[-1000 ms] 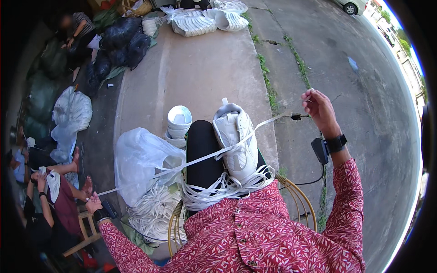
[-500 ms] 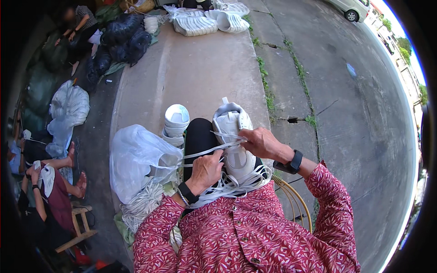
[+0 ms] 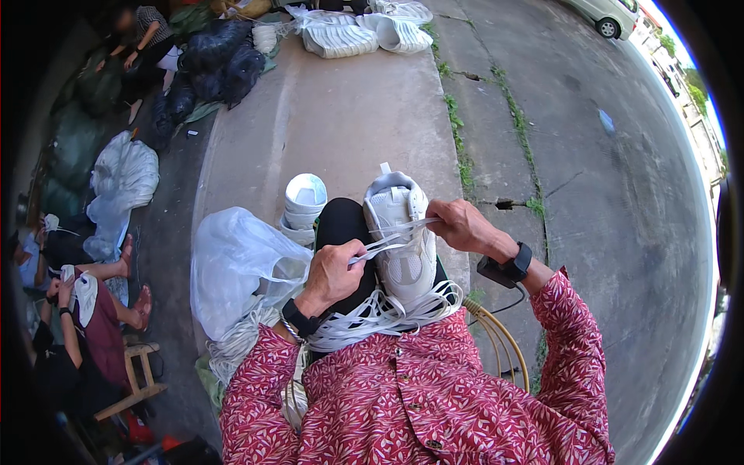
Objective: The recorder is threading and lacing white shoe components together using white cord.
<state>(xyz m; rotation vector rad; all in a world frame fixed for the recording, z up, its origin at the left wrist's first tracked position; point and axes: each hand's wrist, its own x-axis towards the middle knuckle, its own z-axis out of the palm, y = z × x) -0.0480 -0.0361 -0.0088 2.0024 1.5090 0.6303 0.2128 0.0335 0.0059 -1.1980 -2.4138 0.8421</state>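
A white sneaker [image 3: 406, 267] rests on my lap, its toe toward me and its heel tab pointing away. White shoelaces [image 3: 394, 235] stretch across its upper between my hands. On the left, my left hand [image 3: 332, 273] is closed on the laces beside my dark-clad knee. My right hand [image 3: 463, 225] pinches the lace at the shoe's right side, a little above the upper. Across my lap by the toe lies a heap of loose white laces [image 3: 372, 319].
Left of my knee are a clear plastic bag [image 3: 232, 260], stacked white cups [image 3: 305, 200] and a bundle of white cord [image 3: 242, 341]. Yellow bent canes [image 3: 500, 333] show at my right. Co-workers sit at the left near a wooden stool [image 3: 138, 380]. Black bags [image 3: 213, 66] lie farther off.
My hands have moved apart, the left one leftward and the right one rightward and up. The laces between them now lie higher across the shoe, uncovering its toe.
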